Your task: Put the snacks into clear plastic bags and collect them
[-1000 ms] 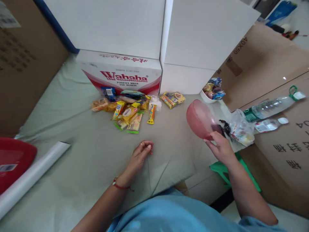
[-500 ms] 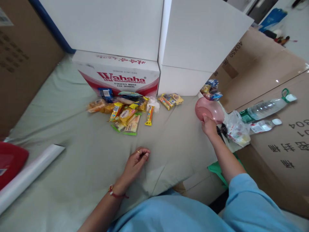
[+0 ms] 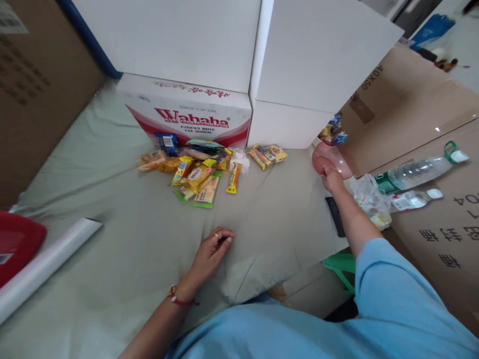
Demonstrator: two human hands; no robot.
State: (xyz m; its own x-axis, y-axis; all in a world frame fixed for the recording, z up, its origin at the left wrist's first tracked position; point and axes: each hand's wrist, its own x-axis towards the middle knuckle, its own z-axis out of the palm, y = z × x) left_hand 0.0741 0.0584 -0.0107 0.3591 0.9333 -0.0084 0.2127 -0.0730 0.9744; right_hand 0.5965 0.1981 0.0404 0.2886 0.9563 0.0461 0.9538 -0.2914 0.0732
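My right hand grips the near edge of a pink, see-through bowl at the right, beside the corner of the white box. Several wrapped snacks in blue and brown show just beyond the bowl. Farther left, my left hand rests on the pale green sheet with its fingers curled in and nothing visible in them. Beyond that hand lies a heap of packaged snacks. A yellow snack stick and a few small yellow packets lie to its right.
A Wahaha carton and tall white boxes stand behind. At the right are a black phone, a plastic bag, two bottles and a green stool. A white roll lies left.
My right hand has moved the pink bowl slightly away and to the right, uncovering more of the phone. My left hand stays where it was. The view has shifted a little.
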